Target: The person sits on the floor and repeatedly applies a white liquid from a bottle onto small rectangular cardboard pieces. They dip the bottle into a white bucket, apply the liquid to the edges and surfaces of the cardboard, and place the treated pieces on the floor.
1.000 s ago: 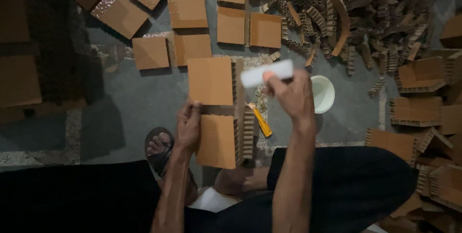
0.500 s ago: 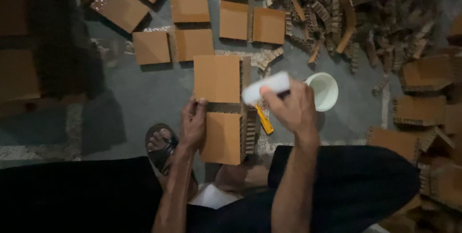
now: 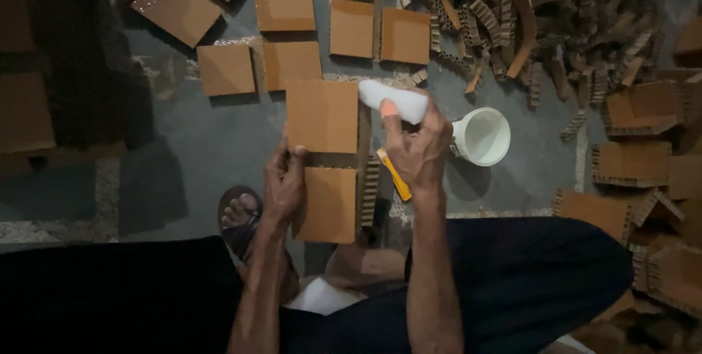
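My right hand (image 3: 418, 145) grips a white bottle (image 3: 391, 99) held sideways over the upper right corner of a square brown cardboard piece (image 3: 322, 115). My left hand (image 3: 284, 182) rests on the gap between that piece and a second cardboard piece (image 3: 329, 204) just below it, fingers pressing on their edges. Strips of corrugated card (image 3: 370, 189) run along the right side of both pieces. A yellow utility knife (image 3: 393, 176) lies on the floor under my right wrist.
A white cup (image 3: 482, 136) stands right of my right hand. Several cardboard squares (image 3: 351, 28) lie on the grey floor beyond. A heap of corrugated strips (image 3: 526, 10) fills the upper right; stacked pieces (image 3: 636, 156) sit at right. A sandalled foot (image 3: 240, 215) is below.
My right hand has carried the white bottle left and up, from beside the cup to over the upper cardboard piece's corner. My left hand has stayed on the cardboard.
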